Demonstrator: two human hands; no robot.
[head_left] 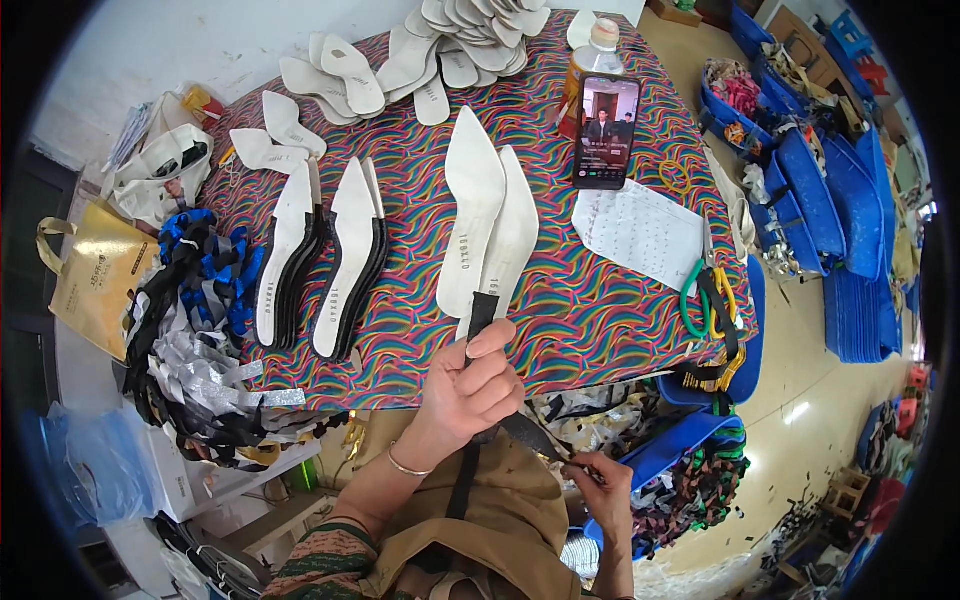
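Observation:
My left hand (474,388) is closed, thumb against fingers, on a black fabric strip (483,312) whose end sticks up above the thumb. The strip's end overlaps the heel part of two white insoles (468,200) lying overlapped on the table, toes pointing away. A white edge shows beside the thumb; whether the hand also grips an insole is hidden. From under the left hand the strip runs down to the right, to my right hand (600,482), which pinches it low over my lap. Left of the hands lie two stacks of black-edged white insoles (340,300).
Plain white insoles (430,60) are heaped at the table's back. At right are a bottle (603,40), a lit phone (606,135), a paper sheet (640,232) and green-handled scissors (694,300). Fabric strips (195,350) hang at the left edge; blue bins (840,200) stand beyond.

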